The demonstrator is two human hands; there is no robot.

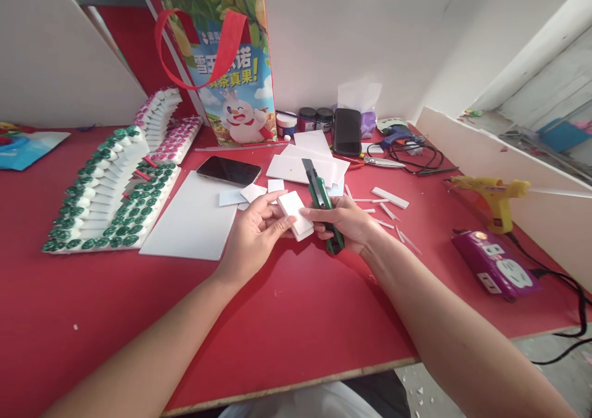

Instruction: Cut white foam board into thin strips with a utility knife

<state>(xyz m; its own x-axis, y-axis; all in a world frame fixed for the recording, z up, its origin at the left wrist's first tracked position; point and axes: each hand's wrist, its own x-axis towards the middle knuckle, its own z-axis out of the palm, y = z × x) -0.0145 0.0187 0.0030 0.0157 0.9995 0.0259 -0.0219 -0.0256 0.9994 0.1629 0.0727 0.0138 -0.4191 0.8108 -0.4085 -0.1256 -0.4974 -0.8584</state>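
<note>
Between my hands, above the red table [287,319], are small white foam board pieces [295,213] held together as a stack. My left hand [259,230] pinches the stack from the left, thumb on its near face. In my right hand [349,221] is a green utility knife [320,199], its blade pointing up and away. The right thumb also touches the stack's right edge. Just beyond my hands lie several small white squares [276,186] and larger white board sheets [300,168]. Thin offcut strips [391,211] are scattered to the right of my right hand.
A white board [185,221] and a black phone [229,170] lie left, near foam models with green dots [134,221]. A printed bag [240,66] stands behind. Paint jars [306,119], another phone [346,131], scissors [383,161], a yellow glue gun [497,199] and a purple box [493,264] are rightward.
</note>
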